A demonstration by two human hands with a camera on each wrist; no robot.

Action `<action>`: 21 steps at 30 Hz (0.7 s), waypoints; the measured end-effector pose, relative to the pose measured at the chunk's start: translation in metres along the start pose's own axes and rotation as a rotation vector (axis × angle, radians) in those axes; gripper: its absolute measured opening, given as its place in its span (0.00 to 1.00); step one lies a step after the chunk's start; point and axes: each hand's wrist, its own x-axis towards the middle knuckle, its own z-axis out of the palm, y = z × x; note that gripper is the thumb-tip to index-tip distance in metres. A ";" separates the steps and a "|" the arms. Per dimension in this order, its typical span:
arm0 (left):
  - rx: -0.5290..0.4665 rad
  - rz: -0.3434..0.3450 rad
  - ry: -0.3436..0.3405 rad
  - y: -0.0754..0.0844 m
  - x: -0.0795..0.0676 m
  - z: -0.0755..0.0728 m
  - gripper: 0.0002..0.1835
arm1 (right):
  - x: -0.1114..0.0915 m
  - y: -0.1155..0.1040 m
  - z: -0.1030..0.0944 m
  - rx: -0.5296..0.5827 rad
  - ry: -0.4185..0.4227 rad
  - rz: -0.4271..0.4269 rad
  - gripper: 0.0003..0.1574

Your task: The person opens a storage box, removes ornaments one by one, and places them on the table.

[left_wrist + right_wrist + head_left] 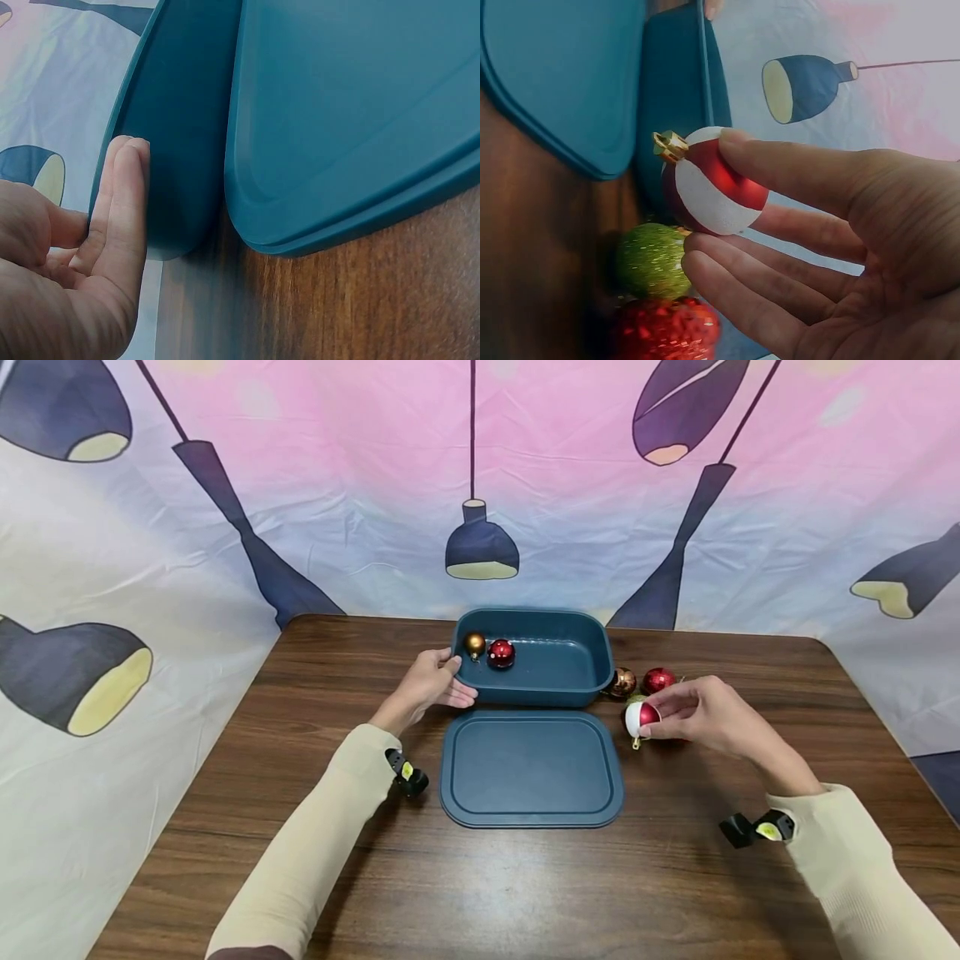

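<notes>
A dark teal box, without a lid on it, stands near the table's back edge. Inside, at its left end, lie a gold ball ornament and a red ball ornament. My left hand rests against the box's front-left corner, its straight fingers pressed to the outer wall. To the right of the box, my right hand pinches a red-and-white Christmas ball between thumb and fingers. The ball's gold cap points away from the palm.
In front of the box lies a flat teal lid. Several more ornaments sit right of the box: a bronze ball, a red ball, a glittery green ball and a glittery red one. A printed cloth hangs behind the table.
</notes>
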 end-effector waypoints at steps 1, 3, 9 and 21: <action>0.001 0.000 0.000 0.000 0.000 0.000 0.31 | -0.002 0.001 0.002 0.000 -0.003 0.003 0.26; 0.003 0.001 0.000 0.000 0.000 0.000 0.31 | -0.005 0.003 0.005 0.001 -0.009 0.010 0.26; 0.004 0.002 0.003 0.000 0.000 -0.001 0.31 | -0.012 0.008 0.014 0.007 -0.047 0.052 0.26; 0.000 0.002 -0.001 0.000 0.000 0.000 0.31 | -0.016 0.025 0.029 0.059 -0.066 0.044 0.23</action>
